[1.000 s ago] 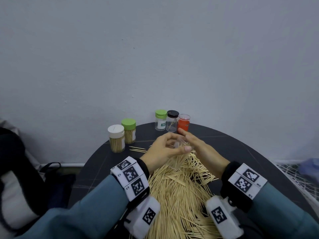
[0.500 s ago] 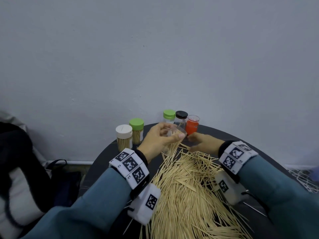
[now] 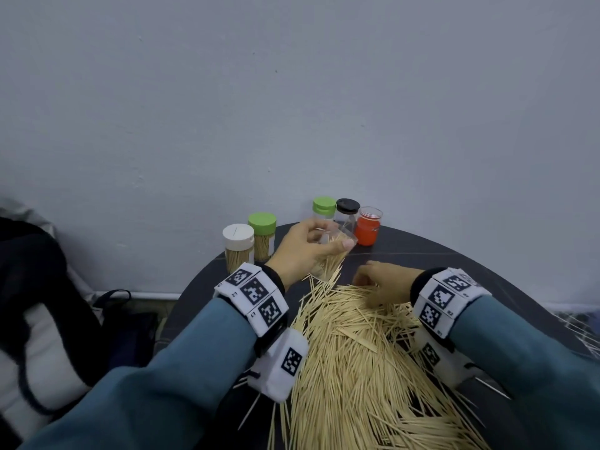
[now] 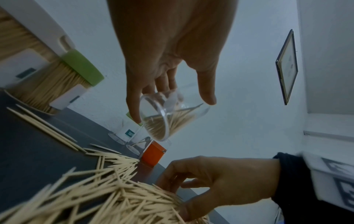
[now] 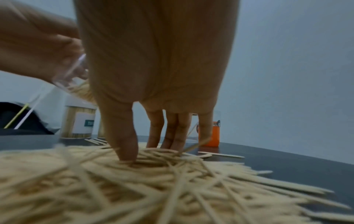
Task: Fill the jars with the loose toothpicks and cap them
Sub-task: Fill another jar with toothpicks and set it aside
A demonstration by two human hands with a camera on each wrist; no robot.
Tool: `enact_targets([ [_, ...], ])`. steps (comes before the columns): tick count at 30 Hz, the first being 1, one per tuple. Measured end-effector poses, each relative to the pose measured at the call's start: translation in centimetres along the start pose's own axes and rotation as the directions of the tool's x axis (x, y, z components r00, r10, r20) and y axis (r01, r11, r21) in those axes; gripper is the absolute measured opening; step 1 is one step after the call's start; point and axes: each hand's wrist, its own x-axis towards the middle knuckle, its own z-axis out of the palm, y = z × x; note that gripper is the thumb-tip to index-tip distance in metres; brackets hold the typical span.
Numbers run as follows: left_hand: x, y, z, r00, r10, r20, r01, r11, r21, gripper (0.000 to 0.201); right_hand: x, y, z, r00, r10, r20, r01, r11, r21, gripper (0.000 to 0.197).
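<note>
My left hand point(image 3: 326, 241) holds a clear, uncapped jar point(image 3: 329, 254) tilted above the table, thumb on one side and fingers on the other. The jar point(image 4: 168, 119) is partly filled with toothpicks. A large loose toothpick pile point(image 3: 357, 352) covers the round dark table point(image 3: 454, 264). My right hand point(image 3: 365, 279) is down on the pile's far edge, just right of and below the jar. Its thumb and curled fingers point(image 5: 172, 136) dig into the pile point(image 5: 134, 189) and close round a bunch of toothpicks. In the left wrist view the right hand point(image 4: 191, 189) claws at the pile point(image 4: 95, 197).
At the table's back edge stand a full white-capped jar point(image 3: 238, 245), a full green-capped jar point(image 3: 262, 232), a small green-capped jar point(image 3: 324, 207), a black-capped jar point(image 3: 348, 209) and a red jar point(image 3: 367, 227). A dark bag point(image 3: 32, 287) sits left of the table.
My right hand left the jar's mouth and dropped onto the pile to the right. My left hand lifted the jar and carried it back toward the capped jars.
</note>
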Motion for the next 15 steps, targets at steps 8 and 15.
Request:
enact_targets([
  [8,-0.3,-0.1,0.1,1.000,0.004,0.025,-0.005,1.000,0.019,0.042,-1.2,-0.4,0.5,0.999,-0.045,0.031,0.048,0.993,-0.109,0.036],
  [15,-0.3,-0.4,0.1,0.999,0.027,0.030,-0.029,0.998,0.055,0.039,-1.7,-0.5,1.0,0.997,-0.033,0.066,0.041,0.992,-0.116,0.035],
])
